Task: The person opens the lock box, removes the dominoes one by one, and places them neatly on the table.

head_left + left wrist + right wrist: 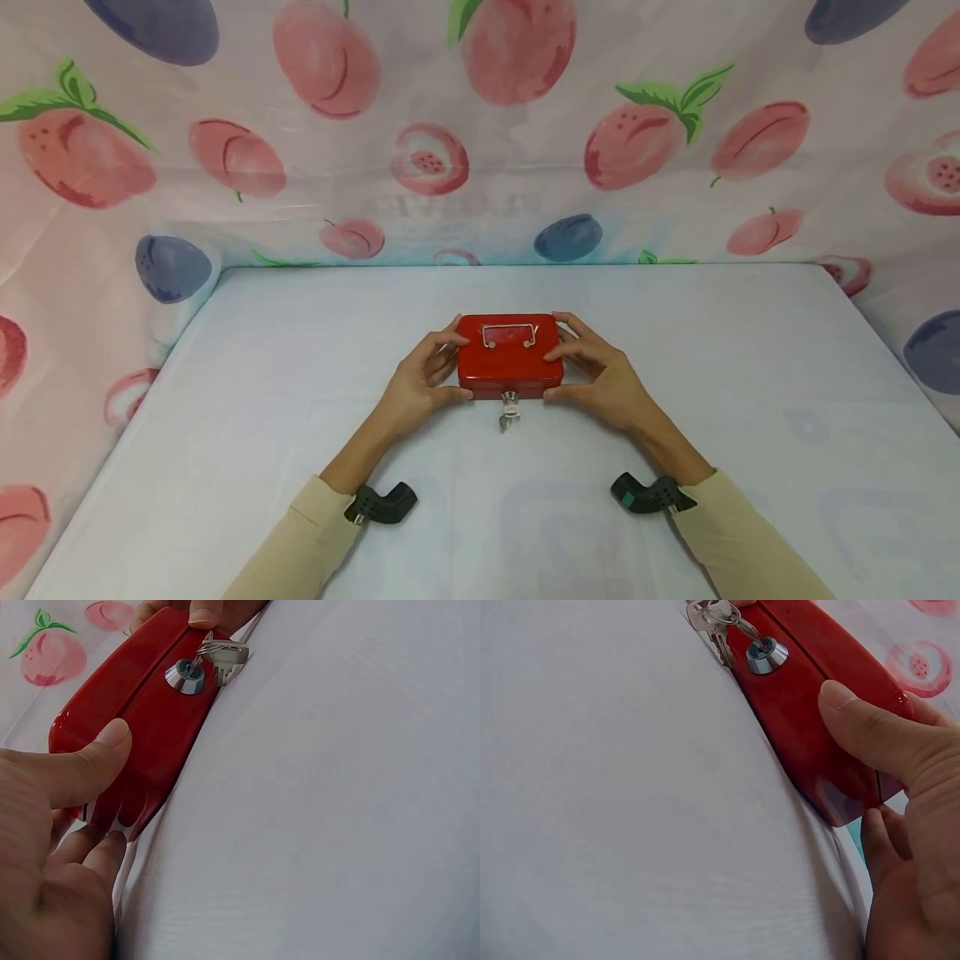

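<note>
Red, glossy and apparently of painted metal, the lockable box [487, 389] is near the middle of the white-covered table [750, 375], lock side toward the person; whether its base fully touches the surface cannot be confirmed. Treat the shell as stiff and probably fairly light, subject to its load. The smooth finish may prove slippery; dents and scratches appear likelier than breakage. Grip at the two short ends, thumbs on the front face, clear of the lock [185, 677]. Present grip: the left hand [423, 375] holds the left end and the right hand [603, 379] holds the right, each spanning the box from front to back, thumb beside the seam [795, 643]. The wire handle [509, 326] on the lid [510, 365] offers a one-handed carrying point. Keys [225, 651] hang at the lock, one apparently inserted; they could snag. The lid is closed, so any contents are hidden and cannot be determined.
</note>
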{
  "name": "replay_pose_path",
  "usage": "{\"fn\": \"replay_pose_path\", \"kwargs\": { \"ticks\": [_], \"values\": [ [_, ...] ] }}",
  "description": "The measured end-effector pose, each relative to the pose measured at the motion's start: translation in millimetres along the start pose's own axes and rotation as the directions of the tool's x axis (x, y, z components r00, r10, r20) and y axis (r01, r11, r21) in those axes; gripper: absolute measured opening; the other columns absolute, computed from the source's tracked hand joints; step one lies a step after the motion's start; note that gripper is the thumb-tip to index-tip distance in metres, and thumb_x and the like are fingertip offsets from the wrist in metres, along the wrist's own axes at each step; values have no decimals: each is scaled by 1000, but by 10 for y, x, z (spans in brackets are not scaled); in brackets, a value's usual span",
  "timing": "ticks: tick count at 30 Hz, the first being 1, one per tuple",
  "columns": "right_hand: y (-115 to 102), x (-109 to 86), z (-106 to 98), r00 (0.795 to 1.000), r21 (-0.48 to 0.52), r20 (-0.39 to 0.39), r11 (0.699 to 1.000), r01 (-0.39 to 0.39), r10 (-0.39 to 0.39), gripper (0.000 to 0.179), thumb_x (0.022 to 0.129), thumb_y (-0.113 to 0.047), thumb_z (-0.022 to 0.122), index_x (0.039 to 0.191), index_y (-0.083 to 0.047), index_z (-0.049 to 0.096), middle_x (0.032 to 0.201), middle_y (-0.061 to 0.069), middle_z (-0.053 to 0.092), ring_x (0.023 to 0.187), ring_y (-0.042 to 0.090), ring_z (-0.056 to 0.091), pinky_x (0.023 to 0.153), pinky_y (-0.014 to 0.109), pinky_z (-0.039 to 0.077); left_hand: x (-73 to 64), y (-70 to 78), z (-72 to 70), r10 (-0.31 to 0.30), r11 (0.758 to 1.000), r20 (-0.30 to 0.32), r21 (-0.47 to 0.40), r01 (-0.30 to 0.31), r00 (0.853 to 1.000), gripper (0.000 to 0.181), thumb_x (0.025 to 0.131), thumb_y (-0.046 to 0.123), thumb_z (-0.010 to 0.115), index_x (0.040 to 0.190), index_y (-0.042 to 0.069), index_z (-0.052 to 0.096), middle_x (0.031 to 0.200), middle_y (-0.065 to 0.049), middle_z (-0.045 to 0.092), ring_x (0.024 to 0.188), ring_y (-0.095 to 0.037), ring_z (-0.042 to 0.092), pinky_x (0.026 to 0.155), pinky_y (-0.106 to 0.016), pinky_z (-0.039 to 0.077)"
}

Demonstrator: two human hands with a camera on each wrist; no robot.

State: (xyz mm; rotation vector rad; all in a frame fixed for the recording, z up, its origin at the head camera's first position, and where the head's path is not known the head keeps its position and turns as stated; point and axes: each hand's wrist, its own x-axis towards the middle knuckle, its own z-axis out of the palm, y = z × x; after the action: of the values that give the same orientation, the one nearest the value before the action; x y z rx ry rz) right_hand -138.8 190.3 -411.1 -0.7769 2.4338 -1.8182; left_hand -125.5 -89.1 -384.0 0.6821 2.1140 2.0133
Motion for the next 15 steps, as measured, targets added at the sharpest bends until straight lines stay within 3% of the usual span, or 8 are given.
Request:
{"fn": "replay_pose_path", "kwargs": {
  "ticks": [4, 8, 11, 15],
  "values": [
    [-35, -4, -3, 1000, -40, 8, 999, -9, 9, 40, 69, -12, 77, 105, -21, 62, 142, -4, 27, 126, 14, 30, 94, 36, 37, -8, 0, -14, 9, 1000, 14, 23, -10, 1000, 58, 70, -15, 66, 121, 0, 42, 145, -9, 21, 127, -25, 30, 96, -44, 31],
    [-225, -20, -17, 1000, -74, 15, 997, -16, 17, 43, 71, -8, 75, 110, -13, 59, 141, 3, 29, 127, 21, 29, 92, 48, 37, 6, -155, -52, 36, 997, 30, 73, -38, 999, 59, 71, -9, 68, 122, 7, 43, 145, -3, 22, 127, -19, 31, 97, -38, 33],
    [-339, -34, -38, 999, -94, 20, 995, -26, 28, 46, 72, -6, 73, 114, -7, 55, 140, 9, 31, 127, 25, 28, 92, 51, 36, 5, -186, -59, 68, 992, 41, 108, -72, 997, 60, 72, -8, 69, 123, 7, 42, 145, -4, 22, 127, -20, 31, 97, -39, 32],
    [-320, -38, -66, 998, -72, 31, 996, -43, 46, 58, 72, -5, 73, 123, -6, 47, 140, 9, 32, 127, 24, 29, 94, 50, 34, -19, -41, -37, 106, 985, 61, 133, -114, 992, 67, 71, -10, 68, 129, -2, 34, 143, -15, 22, 127, -30, 29, 96, -47, 30]
  ]
}}
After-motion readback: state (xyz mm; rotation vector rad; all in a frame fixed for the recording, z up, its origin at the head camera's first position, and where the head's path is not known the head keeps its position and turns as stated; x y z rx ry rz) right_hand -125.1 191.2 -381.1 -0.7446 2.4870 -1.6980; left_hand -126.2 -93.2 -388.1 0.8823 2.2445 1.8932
